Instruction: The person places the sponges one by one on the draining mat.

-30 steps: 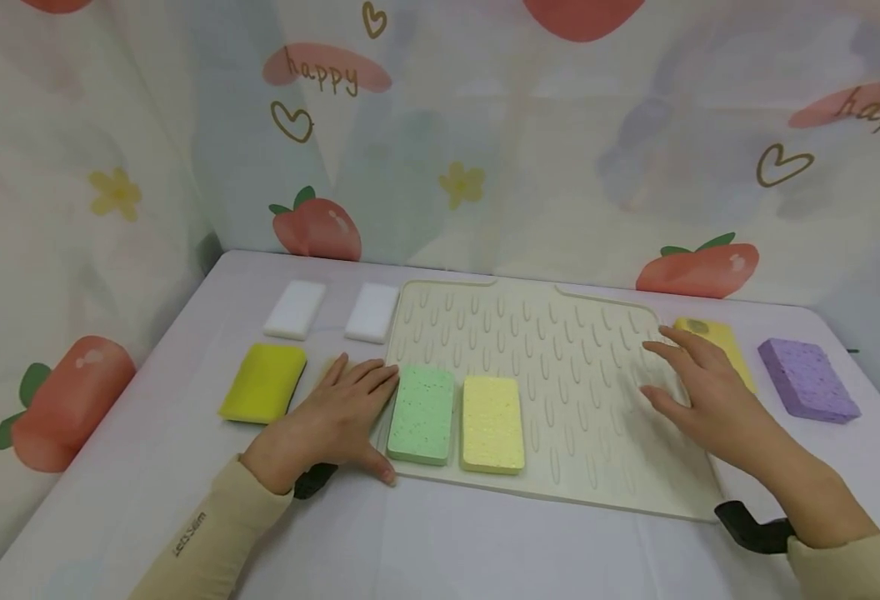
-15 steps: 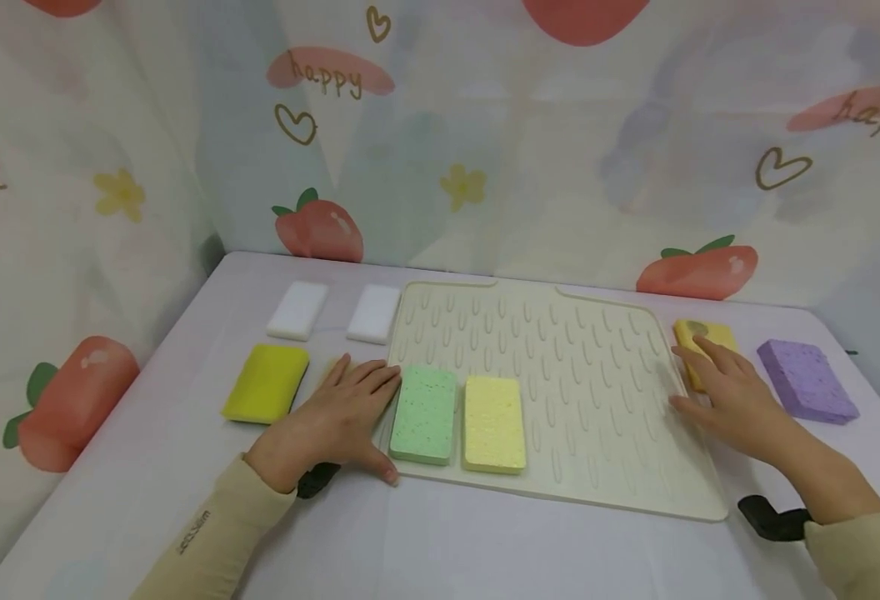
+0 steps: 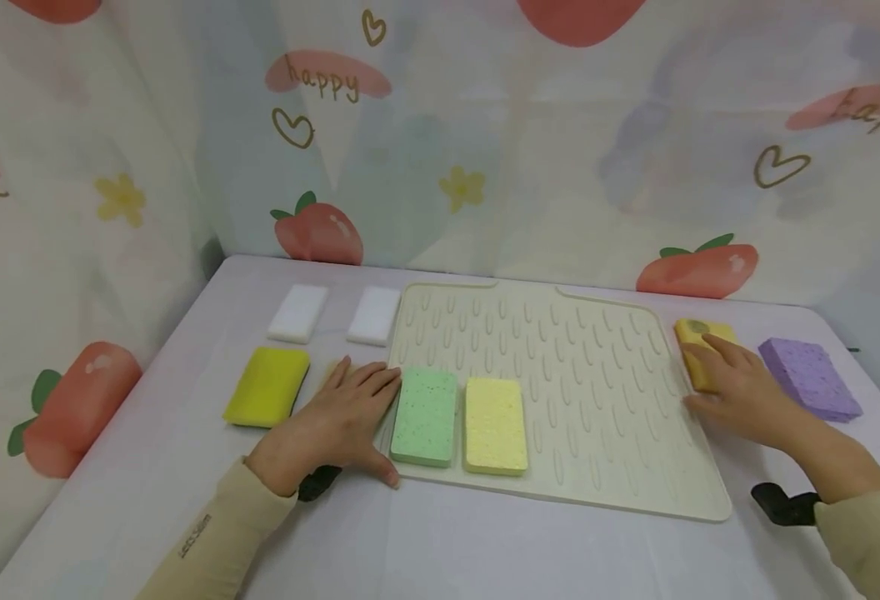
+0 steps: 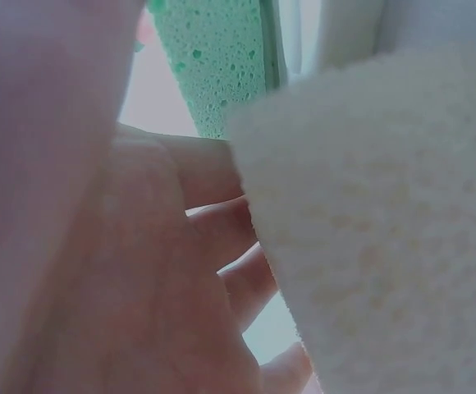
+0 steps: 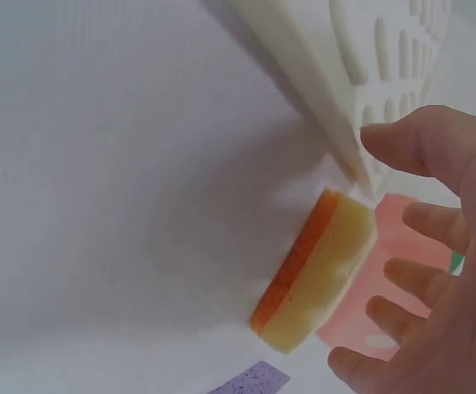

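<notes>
My left hand (image 3: 338, 429) lies at the left edge of a cream ridged mat (image 3: 560, 500), fingers extended and thumb spread. A pale beige porous sponge (image 4: 386, 222) is close beside it in the left wrist view, mostly hidden by the hand in the head view. Just right of the fingers, a green sponge (image 3: 424, 417) sits on the mat, with a pale yellow sponge (image 3: 495, 427) beside it. My right hand (image 3: 751, 396) hovers over a yellow sponge with an orange layer (image 5: 312, 271), right of the mat. Its fingers are spread and appear apart from that sponge.
A purple sponge (image 3: 810, 379) lies at the far right of the table. On the left are two white foam blocks (image 3: 298, 313) and a bright yellow sponge (image 3: 266, 387). A printed cloth wall (image 3: 545, 167) stands behind the table.
My right hand has moved right and lower, from above the mat's right side to the yellow sponge with the orange layer. The left hand has stayed in place.
</notes>
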Demonstrator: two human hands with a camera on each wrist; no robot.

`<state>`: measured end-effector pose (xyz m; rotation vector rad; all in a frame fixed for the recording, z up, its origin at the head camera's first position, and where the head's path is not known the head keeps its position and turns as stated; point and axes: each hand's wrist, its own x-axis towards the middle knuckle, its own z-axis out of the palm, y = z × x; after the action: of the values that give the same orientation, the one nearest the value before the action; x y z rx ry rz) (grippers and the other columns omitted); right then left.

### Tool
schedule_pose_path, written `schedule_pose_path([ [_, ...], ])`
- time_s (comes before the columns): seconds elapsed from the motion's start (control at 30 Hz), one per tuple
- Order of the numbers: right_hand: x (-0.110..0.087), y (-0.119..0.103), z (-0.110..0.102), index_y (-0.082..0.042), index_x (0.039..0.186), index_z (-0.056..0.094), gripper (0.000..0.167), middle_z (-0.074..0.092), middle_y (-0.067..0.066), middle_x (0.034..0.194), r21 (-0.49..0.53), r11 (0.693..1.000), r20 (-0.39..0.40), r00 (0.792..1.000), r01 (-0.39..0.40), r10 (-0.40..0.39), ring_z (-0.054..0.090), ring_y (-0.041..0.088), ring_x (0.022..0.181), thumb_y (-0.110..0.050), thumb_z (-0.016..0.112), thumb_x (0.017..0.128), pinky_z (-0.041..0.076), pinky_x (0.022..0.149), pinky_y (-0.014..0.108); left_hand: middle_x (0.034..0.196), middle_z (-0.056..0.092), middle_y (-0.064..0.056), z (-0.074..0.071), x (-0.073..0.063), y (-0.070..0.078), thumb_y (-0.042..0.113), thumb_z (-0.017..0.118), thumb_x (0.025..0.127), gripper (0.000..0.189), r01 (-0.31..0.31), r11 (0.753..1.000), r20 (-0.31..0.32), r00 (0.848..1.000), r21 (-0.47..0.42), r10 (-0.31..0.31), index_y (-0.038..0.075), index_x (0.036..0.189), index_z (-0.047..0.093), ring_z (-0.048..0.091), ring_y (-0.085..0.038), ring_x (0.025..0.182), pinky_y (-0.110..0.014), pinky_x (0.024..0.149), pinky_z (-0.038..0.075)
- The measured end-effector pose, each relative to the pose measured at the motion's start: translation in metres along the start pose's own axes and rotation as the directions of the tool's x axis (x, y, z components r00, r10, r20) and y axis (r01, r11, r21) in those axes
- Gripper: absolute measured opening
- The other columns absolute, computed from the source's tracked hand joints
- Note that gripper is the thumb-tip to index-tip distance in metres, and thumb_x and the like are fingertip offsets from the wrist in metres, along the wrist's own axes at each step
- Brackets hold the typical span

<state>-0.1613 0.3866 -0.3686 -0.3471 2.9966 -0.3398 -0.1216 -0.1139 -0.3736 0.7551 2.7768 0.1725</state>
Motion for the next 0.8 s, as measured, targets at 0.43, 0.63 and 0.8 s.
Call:
schedule_pose_path([
  [0.43,0.019,0.008,-0.021,0.005,0.147,0.030,0.076,0.017,0.039,0.151,-0.070,0.997,0.112,0.993,-0.015,0.022,0.019,0.063,0.129,-0.016,0.069,0.085,0.026,0.099,0.081,0.162,0.030,-0.010,0.000,-0.001,0.000,0.072,0.081,0.059,0.128,0.009,1.000,0.002,1.000,-0.023,-0.009,0.004,0.155,0.030,0.019,-0.030,0.153,-0.060,0.123,0.005],
  [0.63,0.027,0.008,-0.029,0.006,0.150,0.023,0.088,0.011,0.039,0.152,-0.063,0.994,0.185,0.978,-0.085,0.096,0.014,0.063,0.130,-0.017,0.072,0.080,0.025,0.100,0.081,0.162,0.030,-0.010,0.000,-0.001,-0.001,0.072,0.081,0.059,0.128,0.003,1.000,-0.002,1.000,-0.020,-0.003,0.004,0.155,0.030,0.019,-0.030,0.153,-0.060,0.123,0.005],
  [0.8,0.032,0.011,-0.027,0.009,0.150,0.020,0.094,0.008,0.039,0.153,-0.066,0.994,0.227,0.969,-0.088,0.101,0.013,0.064,0.129,-0.016,0.073,0.077,0.025,0.099,0.081,0.162,0.030,-0.010,0.001,-0.001,-0.001,0.073,0.080,0.059,0.128,-0.002,1.000,-0.005,1.000,-0.012,0.002,0.003,0.155,0.030,0.019,-0.030,0.153,-0.061,0.123,0.005],
])
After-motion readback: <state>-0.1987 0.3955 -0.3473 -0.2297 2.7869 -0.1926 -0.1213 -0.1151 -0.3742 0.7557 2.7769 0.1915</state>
